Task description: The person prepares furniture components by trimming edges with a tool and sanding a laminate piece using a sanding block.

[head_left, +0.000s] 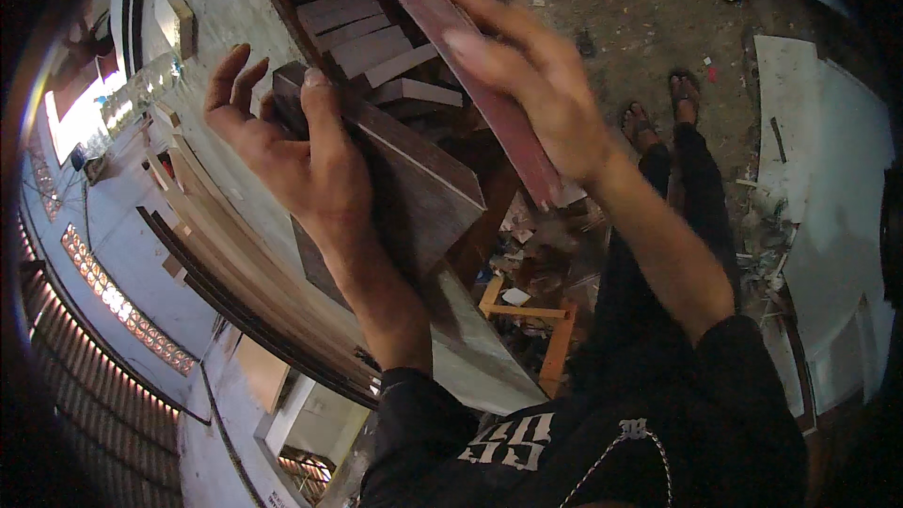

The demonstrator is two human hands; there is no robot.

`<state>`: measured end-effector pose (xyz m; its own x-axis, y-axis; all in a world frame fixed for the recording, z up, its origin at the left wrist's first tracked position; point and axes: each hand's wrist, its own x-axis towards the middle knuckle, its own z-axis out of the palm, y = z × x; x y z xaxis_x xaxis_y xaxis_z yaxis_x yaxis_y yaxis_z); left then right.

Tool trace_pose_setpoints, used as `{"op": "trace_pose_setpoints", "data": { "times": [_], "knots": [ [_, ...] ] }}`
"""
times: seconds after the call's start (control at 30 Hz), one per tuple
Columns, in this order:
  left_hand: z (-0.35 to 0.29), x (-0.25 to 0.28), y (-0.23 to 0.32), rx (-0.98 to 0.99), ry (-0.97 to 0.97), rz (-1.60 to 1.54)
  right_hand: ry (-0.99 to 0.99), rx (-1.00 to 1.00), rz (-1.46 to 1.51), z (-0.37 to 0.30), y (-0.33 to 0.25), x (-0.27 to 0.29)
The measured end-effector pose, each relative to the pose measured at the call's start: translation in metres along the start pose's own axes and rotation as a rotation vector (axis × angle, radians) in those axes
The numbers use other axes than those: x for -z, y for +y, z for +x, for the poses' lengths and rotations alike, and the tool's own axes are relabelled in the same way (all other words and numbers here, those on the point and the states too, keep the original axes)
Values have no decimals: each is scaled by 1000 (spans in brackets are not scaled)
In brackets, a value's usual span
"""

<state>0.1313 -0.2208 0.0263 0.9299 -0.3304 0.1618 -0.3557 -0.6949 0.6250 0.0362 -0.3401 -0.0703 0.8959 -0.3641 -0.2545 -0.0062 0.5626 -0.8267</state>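
My left hand [315,165] is at a dark brown wooden piece [414,155] with a raised edge, resting on the pale workbench. Its thumb lies over the near end of the piece and another finger goes behind it; the outer fingers stick out, spread apart. In my right hand [541,85] is a long, narrow reddish-brown board [470,75], slanting from the top of the view down toward the middle. The fingers press along the board's right side, slightly blurred. The board's upper end is cut off by the picture's edge.
The pale workbench [230,23] runs along the left. Several cut wood blocks [362,38] lie beyond its edge, and long strips [254,273] lean along its outer side. An orange-brown wooden frame [555,339] stands among floor scraps. White sheets [832,179] lie at right.
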Motion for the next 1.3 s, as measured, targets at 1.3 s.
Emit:
{"op": "trace_pose_setpoints", "data": {
  "times": [1.3],
  "knots": [
    [-1,6,-16,-46,90,2,54,59,137,-50,-1,-18]
  ]
}}
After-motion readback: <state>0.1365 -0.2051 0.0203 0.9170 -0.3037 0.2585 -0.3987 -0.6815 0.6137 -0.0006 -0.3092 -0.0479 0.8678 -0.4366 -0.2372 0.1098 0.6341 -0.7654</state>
